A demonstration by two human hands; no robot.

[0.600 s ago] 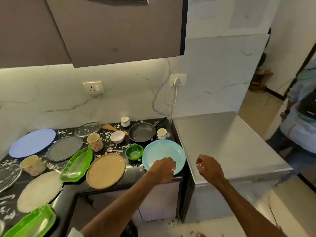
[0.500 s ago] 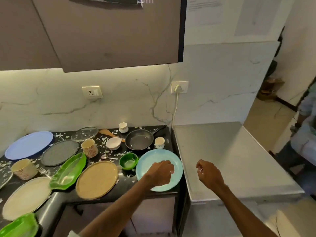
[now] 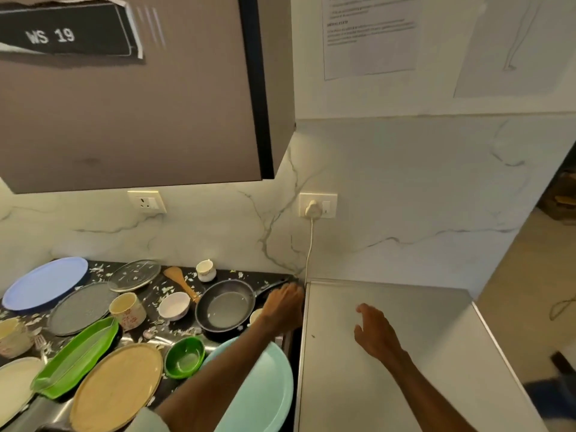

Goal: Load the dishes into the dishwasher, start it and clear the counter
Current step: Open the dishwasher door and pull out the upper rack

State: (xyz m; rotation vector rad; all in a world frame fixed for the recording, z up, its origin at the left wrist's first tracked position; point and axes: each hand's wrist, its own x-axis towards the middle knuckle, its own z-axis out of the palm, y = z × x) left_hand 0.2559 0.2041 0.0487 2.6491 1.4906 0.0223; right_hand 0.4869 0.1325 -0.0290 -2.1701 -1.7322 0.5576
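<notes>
step: picking up frying pan [image 3: 225, 307], mid-frame on the tabletop [image 3: 249, 273] | left hand [image 3: 284, 304] lay over its handle, couldn't tell if it gripped | right hand [image 3: 374, 332] hung loose and open over grey appliance top [image 3: 343, 400], lower right | tip: grip the handle firmly and lift level, inside looked wet

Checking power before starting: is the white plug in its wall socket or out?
In: the white plug sits in the socket, cord hanging down.

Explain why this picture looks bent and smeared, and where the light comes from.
Head view: the wide lens bows the wall cabinet; motion smears the WS 19 label; a glow under the cabinet lights the marble wall; the frying pan shows pale glare.
</notes>
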